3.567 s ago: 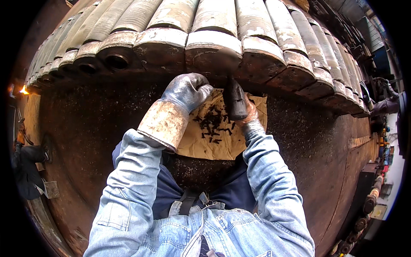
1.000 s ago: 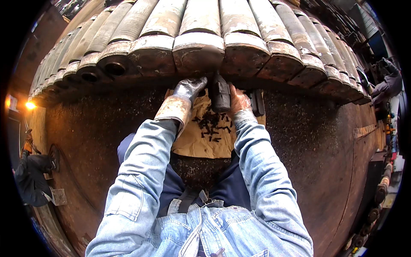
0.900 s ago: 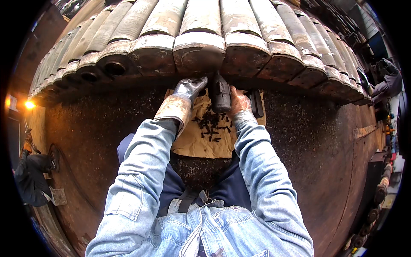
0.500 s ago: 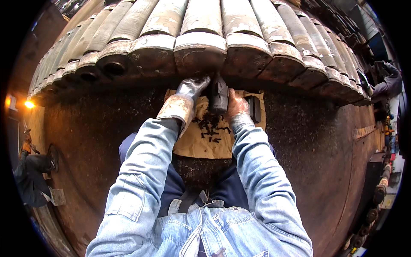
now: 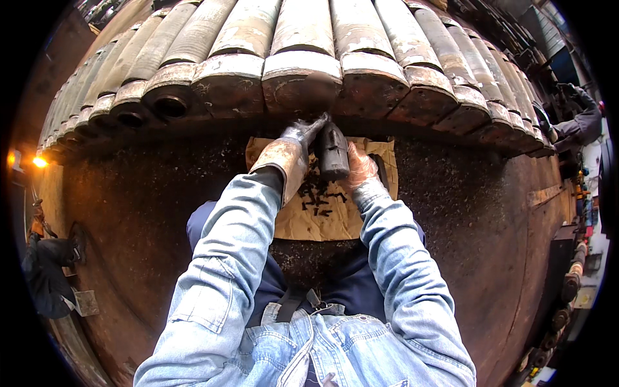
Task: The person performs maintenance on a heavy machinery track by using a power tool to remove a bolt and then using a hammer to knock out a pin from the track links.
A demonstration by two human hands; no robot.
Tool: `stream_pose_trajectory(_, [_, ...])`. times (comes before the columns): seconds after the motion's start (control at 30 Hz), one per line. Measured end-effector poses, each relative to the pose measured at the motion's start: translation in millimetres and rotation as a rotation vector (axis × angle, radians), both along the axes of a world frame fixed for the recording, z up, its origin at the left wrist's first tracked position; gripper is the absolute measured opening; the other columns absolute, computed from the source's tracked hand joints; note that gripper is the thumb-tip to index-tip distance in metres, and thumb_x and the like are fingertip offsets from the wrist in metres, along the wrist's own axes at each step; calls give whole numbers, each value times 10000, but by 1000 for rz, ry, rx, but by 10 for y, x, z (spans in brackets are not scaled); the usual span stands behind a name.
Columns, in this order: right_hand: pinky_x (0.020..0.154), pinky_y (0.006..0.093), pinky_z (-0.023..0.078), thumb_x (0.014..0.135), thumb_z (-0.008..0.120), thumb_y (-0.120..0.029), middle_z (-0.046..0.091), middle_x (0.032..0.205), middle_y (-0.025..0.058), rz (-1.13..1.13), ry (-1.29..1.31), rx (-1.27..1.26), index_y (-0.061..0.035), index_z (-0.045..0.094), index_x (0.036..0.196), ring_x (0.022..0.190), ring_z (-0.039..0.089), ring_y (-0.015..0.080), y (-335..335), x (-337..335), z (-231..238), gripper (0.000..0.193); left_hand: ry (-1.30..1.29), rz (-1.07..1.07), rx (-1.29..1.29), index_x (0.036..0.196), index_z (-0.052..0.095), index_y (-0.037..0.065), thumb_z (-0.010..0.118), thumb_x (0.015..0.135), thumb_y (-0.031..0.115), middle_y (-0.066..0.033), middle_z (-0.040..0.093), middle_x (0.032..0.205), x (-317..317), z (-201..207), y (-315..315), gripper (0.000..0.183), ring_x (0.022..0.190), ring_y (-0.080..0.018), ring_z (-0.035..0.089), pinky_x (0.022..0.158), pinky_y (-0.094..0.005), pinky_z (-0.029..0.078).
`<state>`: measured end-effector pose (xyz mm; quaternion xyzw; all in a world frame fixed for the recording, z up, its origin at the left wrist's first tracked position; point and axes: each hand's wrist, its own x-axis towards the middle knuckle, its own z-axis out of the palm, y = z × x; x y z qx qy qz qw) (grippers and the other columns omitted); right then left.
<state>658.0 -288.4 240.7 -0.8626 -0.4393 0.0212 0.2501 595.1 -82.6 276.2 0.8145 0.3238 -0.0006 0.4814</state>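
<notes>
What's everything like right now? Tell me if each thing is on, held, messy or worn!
Right grip: holding the dark tool.
Left grip: gloved, at the tool's far end; can't tell if it's closed.
Dark tool: held up; can't tell if it's running.
Brown paper: spread out, creased.
Dark bolts: loose, scattered on the paper.
Big cylinders: lined up, pale surface worn and patchy.
Orange light: glowing.

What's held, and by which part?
The right hand holds a dark tool at its right side; whether the left hand grips its tip is unclear.
</notes>
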Motion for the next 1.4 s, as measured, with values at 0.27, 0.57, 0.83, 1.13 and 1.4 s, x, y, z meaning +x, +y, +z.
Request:
stream_pose_trajectory(0.27, [817, 442, 566, 927, 686, -241, 739, 1009, 165, 45, 115, -1, -145, 603, 1250, 943, 712, 380, -5, -145, 184, 346, -226, 132, -981, 1327, 618, -26, 664, 927, 589, -187, 663, 1321, 44, -201, -15, 735, 1233, -318, 629, 1047, -453, 508])
stream_pose_trajectory(0.57, [918, 322, 533, 1057, 577, -238, 698, 1149, 60, 75, 776, 183, -59, 607, 1281, 1019, 662, 165, -276, -206, 182, 289, -354, 190, -1213, 1189, 658, -88, 700, 924, 523, -227, 710, 1185, -28, 64, -374, 667, 1108, -365, 695, 983, -524, 568])
stream_pose_trajectory(0.83, [1002, 302, 513, 1047, 598, -167, 652, 1273, 52, 302, 486, 152, -4, 542, 1399, 1138, 639, 168, -536, -479, 826, 392, -412, 97, -1370, 1115, 697, -116, 619, 987, 443, -254, 707, 1184, -292, 530, -565, 578, 1127, -378, 683, 1016, -513, 547])
stream_pose_trajectory(1.13, [1223, 365, 325, 927, 629, 0, 431, 1554, 105, 435, 500, 521, -62, 397, 1539, 1456, 398, 256, -742, -541, 1152, 657, -687, -72, -1238, 1162, 685, -82, 529, 1043, 437, -214, 683, 1260, -428, 1036, -966, 555, 1170, -318, 661, 1057, -475, 514])
stream_pose_trajectory(1.4, [1247, 414, 269, 780, 737, 26, 392, 1579, 142, 391, 712, 445, -86, 403, 1541, 1491, 340, 321, -816, -507, 1046, 839, -656, 29, -1506, 1259, 637, -71, 510, 1051, 429, -200, 683, 1265, -416, 995, -930, 557, 1180, -307, 656, 1017, -491, 541])
